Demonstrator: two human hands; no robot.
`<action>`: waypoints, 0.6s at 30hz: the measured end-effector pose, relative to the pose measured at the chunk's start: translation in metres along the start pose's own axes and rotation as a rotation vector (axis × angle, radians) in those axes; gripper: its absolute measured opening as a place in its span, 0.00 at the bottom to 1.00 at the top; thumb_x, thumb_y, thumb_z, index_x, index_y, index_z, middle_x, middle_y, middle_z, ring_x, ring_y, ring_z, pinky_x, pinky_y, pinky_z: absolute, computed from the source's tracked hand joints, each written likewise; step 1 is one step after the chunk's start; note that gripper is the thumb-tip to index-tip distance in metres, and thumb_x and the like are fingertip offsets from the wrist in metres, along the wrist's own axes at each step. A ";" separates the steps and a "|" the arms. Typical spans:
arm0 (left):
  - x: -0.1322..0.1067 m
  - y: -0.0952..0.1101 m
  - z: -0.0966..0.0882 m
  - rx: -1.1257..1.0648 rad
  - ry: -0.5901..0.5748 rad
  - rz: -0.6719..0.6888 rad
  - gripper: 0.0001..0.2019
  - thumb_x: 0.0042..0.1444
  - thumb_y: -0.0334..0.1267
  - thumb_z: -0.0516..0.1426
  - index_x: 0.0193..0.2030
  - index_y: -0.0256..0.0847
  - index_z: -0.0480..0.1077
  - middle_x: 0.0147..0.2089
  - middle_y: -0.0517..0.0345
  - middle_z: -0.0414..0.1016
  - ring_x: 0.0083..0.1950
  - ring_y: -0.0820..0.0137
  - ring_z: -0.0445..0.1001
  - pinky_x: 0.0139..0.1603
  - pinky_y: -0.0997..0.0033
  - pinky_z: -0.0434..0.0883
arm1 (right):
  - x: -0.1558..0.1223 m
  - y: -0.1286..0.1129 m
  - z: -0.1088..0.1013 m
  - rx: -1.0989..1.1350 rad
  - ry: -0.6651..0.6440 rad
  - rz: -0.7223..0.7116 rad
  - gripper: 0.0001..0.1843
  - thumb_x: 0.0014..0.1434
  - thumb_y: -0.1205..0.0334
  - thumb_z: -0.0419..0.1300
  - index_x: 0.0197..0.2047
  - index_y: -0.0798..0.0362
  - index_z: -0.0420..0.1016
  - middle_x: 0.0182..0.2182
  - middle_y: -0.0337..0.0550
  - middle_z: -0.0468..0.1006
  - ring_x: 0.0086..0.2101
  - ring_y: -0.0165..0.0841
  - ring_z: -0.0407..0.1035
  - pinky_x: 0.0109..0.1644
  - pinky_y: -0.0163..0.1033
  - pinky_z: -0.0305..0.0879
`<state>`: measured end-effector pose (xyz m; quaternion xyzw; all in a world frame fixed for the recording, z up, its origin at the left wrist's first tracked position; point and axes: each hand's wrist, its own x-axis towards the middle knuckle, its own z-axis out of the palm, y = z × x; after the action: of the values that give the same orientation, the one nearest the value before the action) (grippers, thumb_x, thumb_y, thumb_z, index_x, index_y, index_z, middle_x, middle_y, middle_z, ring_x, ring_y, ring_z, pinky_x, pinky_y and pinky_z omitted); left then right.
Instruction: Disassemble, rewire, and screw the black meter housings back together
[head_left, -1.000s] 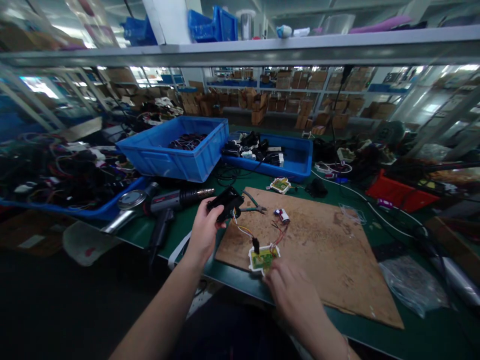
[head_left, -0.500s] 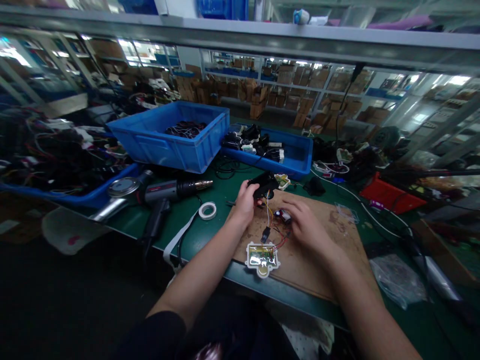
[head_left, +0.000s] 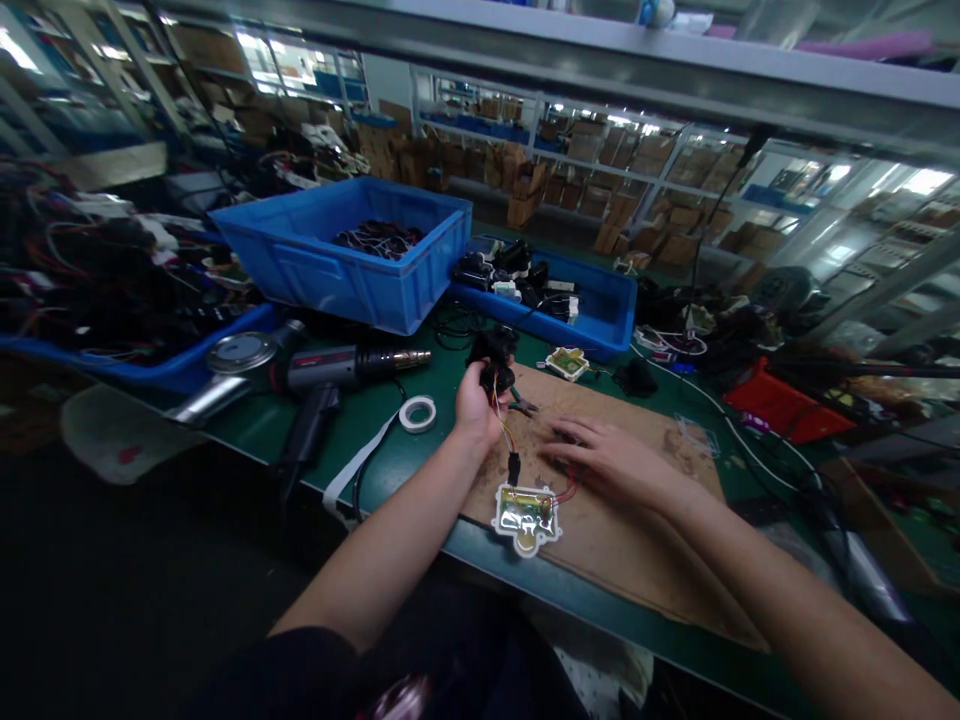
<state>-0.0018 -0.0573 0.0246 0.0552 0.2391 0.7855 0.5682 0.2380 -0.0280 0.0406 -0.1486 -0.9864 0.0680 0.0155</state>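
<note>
My left hand (head_left: 478, 408) is closed around a black plastic housing (head_left: 491, 350), held above the far left edge of the brown board (head_left: 637, 540). Thin yellow and white wires run from the housing down to a black connector (head_left: 514, 468). Below it, a white-framed circuit board (head_left: 527, 518) with a glossy coating lies at the board's near edge. My right hand (head_left: 611, 460) is low over the brown board, fingers stretched out and slightly apart. Red wires (head_left: 570, 488) lead from the circuit board under this hand, which hides their ends. Pliers (head_left: 523, 404) lie beside my left hand.
A heat gun (head_left: 337, 375) and a tape roll (head_left: 417, 413) lie at the left. Behind are a large blue bin (head_left: 330, 280) and a shallow blue tray (head_left: 600, 325) of black parts. Another circuit board (head_left: 566, 362) lies beyond the brown board. A red box (head_left: 780, 400) stands right.
My left hand has moved left and turned the black housing, drawing its wires along. My right hand now covers the small dark part on the red wires. The pliers show more clearly.
</note>
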 end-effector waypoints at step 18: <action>-0.002 0.008 -0.003 -0.143 0.017 -0.084 0.12 0.66 0.34 0.47 0.37 0.34 0.69 0.30 0.54 0.75 0.17 0.83 0.58 0.13 0.86 0.55 | -0.006 -0.039 0.018 0.249 0.154 0.157 0.04 0.63 0.58 0.64 0.40 0.48 0.79 0.47 0.46 0.72 0.52 0.39 0.65 0.59 0.48 0.62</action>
<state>-0.0094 -0.0626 0.0256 -0.0022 0.1892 0.7764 0.6012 0.2314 -0.0691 0.0283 -0.2270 -0.9516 0.1793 0.1040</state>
